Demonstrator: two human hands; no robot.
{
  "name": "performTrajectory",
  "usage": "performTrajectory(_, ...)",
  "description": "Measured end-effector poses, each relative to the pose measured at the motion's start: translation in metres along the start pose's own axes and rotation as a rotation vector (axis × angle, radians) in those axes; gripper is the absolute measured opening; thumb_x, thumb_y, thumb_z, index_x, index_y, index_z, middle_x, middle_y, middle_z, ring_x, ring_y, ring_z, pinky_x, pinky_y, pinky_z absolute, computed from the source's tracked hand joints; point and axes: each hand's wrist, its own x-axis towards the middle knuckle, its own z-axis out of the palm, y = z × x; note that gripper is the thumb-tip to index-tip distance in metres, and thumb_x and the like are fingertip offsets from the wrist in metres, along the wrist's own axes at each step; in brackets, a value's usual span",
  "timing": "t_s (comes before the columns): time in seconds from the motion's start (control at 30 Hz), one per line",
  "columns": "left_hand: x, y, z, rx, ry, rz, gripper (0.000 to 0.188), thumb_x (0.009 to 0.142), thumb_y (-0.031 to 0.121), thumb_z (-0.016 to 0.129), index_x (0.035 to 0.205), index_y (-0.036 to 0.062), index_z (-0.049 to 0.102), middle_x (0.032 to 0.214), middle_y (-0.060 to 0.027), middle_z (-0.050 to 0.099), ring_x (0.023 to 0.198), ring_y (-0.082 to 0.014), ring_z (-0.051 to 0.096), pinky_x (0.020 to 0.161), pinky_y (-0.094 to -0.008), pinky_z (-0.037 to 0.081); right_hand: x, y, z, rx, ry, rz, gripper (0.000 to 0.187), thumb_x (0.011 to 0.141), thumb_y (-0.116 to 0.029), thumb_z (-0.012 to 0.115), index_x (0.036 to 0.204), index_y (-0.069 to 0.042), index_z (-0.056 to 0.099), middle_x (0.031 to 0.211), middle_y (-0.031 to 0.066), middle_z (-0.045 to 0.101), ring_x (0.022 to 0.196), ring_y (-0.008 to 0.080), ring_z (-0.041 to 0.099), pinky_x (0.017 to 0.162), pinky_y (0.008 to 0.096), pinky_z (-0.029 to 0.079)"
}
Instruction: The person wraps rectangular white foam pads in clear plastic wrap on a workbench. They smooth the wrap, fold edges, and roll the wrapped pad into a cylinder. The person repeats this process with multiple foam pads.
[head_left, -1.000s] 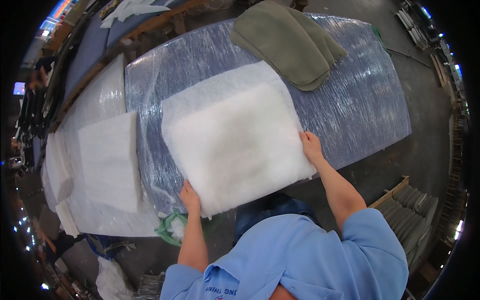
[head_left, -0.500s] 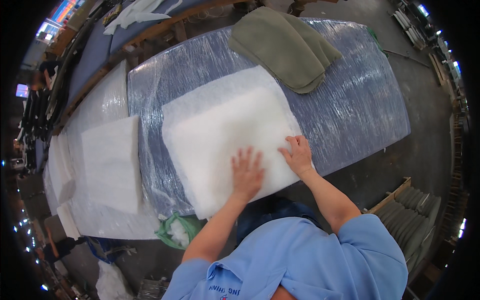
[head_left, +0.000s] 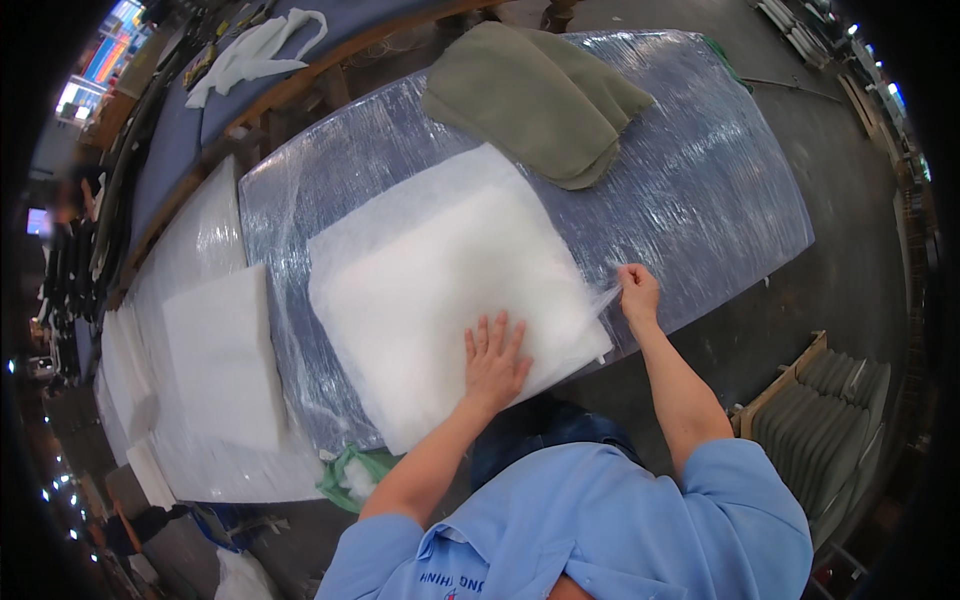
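A thick, soft white pad [head_left: 440,290] lies on the plastic-wrapped table, with a thinner sheet of white wadding [head_left: 350,228] showing past its far edge. My left hand [head_left: 494,368] rests flat on the near part of the pad, fingers spread. To the right of the pad, my right hand [head_left: 638,293] is closed in a pinch on a thin, stretched edge of the wadding. This edge runs from the pad's right side up to my fingertips. Beyond the pad lie folded olive-green fabric pieces [head_left: 540,95].
Plastic film covers the blue tabletop [head_left: 720,190]. More white pads [head_left: 222,350] are at the left. A green bag [head_left: 375,475] with white stuffing hangs at the near edge. Stacked grey-green cushions [head_left: 825,430] stand at the right. Another blue table [head_left: 175,170] stands beyond.
My right hand has moved right from the pad's edge, drawing a thin edge of wadding outward. My left hand, blurred over the pad before, now lies still on it.
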Motion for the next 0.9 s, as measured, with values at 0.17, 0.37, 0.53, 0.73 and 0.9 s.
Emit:
performTrajectory(0.17, 0.024, 0.022, 0.003, -0.043, -0.057, 0.106, 0.077, 0.093, 0.038, 0.069, 0.163, 0.0201, 0.04, 0.173, -0.0161, 0.023, 0.16, -0.0445, 0.015, 0.128, -0.0619, 0.01, -0.064, -0.044, 0.01, -0.152, -0.183, -0.167, 0.035, 0.093, -0.035, 0.076, 0.112, -0.006, 0.07, 0.097, 0.0107, 0.07, 0.084, 0.0243, 0.066, 0.075, 0.0395, 0.052)
performTrajectory(0.37, 0.027, 0.029, 0.017, -0.023, -0.142, 0.118, 0.084, 0.091, 0.043, 0.068, 0.165, 0.021, 0.035, 0.175, -0.0129, 0.021, 0.161, -0.0413, 0.014, 0.129, -0.0596, 0.008, -0.098, -0.044, 0.026, -0.293, -0.18, -0.335, 0.031, 0.094, -0.031, 0.072, 0.112, -0.007, 0.065, 0.108, 0.0202, 0.071, 0.1, 0.0422, 0.069, 0.085, 0.0507, 0.054)
performTrajectory(0.53, 0.027, 0.028, 0.019, 0.006, -0.1, 0.132, 0.083, 0.092, 0.049, 0.065, 0.165, 0.0229, 0.036, 0.175, -0.0126, 0.02, 0.161, -0.0396, 0.013, 0.129, -0.0587, 0.006, -0.053, -0.013, -0.011, -0.346, 0.016, -0.153, 0.017, 0.098, -0.022, 0.064, 0.104, -0.007, 0.068, 0.088, 0.022, 0.072, 0.088, 0.0442, 0.07, 0.08, 0.0506, 0.054)
performTrajectory(0.73, 0.027, 0.029, 0.017, -0.012, -0.12, 0.136, 0.087, 0.089, 0.052, 0.067, 0.166, 0.0271, 0.034, 0.175, -0.0157, 0.018, 0.161, -0.0429, 0.012, 0.128, -0.0612, 0.005, -0.063, -0.024, -0.024, -0.191, -0.102, -0.105, 0.028, 0.098, -0.03, 0.068, 0.112, -0.006, 0.066, 0.098, 0.018, 0.074, 0.094, 0.0413, 0.071, 0.083, 0.0486, 0.054)
performTrajectory(0.9, 0.027, 0.03, 0.013, 0.028, -0.138, 0.115, 0.096, 0.084, 0.055, 0.071, 0.167, 0.0281, 0.031, 0.176, -0.0176, 0.014, 0.161, -0.0445, 0.009, 0.128, -0.0624, 0.005, -0.126, -0.058, 0.009, -0.445, -0.161, -0.355, 0.038, 0.097, -0.035, 0.07, 0.122, -0.009, 0.062, 0.104, 0.0162, 0.07, 0.099, 0.0396, 0.07, 0.086, 0.0503, 0.055)
